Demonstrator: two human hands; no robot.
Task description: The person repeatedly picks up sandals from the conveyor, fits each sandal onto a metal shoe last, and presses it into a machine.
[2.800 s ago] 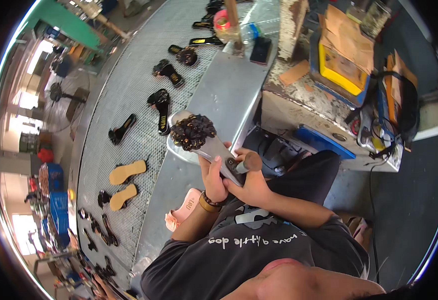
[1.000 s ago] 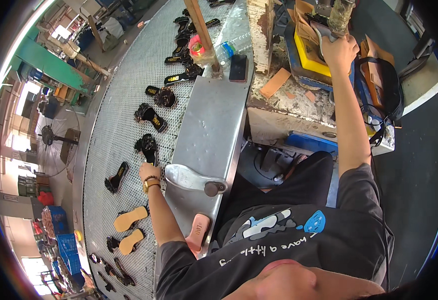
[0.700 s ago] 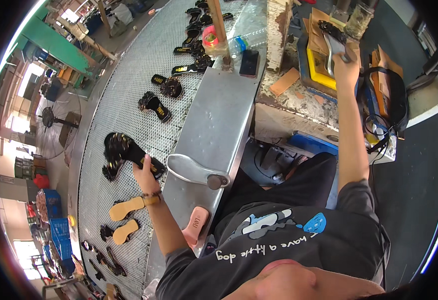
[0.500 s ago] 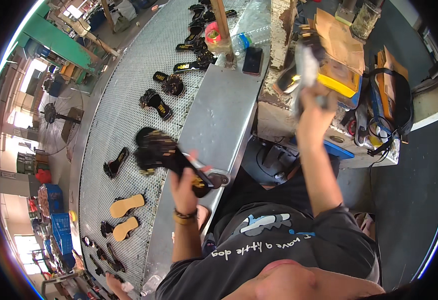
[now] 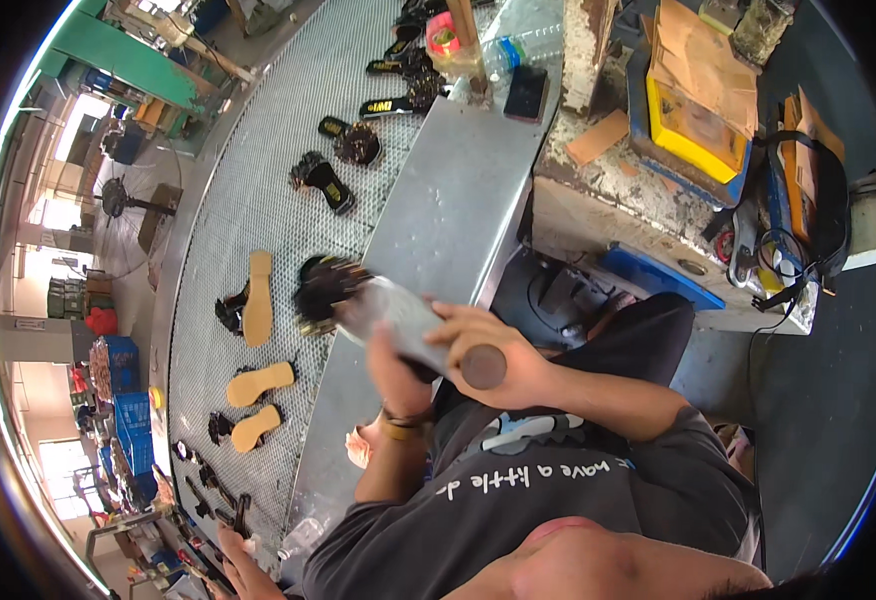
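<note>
My left hand [image 5: 398, 380] is closed, smeared by motion, round the near end of a black sandal [image 5: 330, 290] with a dark, gold-flecked strap. Over the sandal lies a grey, shoe-shaped piece [image 5: 393, 312], too blurred to make out fully. My right hand [image 5: 488, 345] rests its fingers against the grey piece's near end. At its palm sits an object with a round brown end [image 5: 483, 367]; the rest of that object is hidden. Both hands meet over the near edge of the metal ledge [image 5: 443, 195]. Nearby on the mesh belt [image 5: 303, 225] lies a tan-soled sandal [image 5: 258, 300], sole up.
Several other sandals [image 5: 323, 182] lie along the belt. A phone [image 5: 527, 94] and a clear bottle [image 5: 523, 50] stand at the ledge's far end. On the right, a worn bench [image 5: 608, 205] carries a yellow tray [image 5: 693, 140]. Another person's hand [image 5: 243, 565] shows at lower left.
My right hand has come from the bench on the right to meet my left hand. A tan-soled sandal now lies sole up on the belt; the sandal on the bench is gone.
</note>
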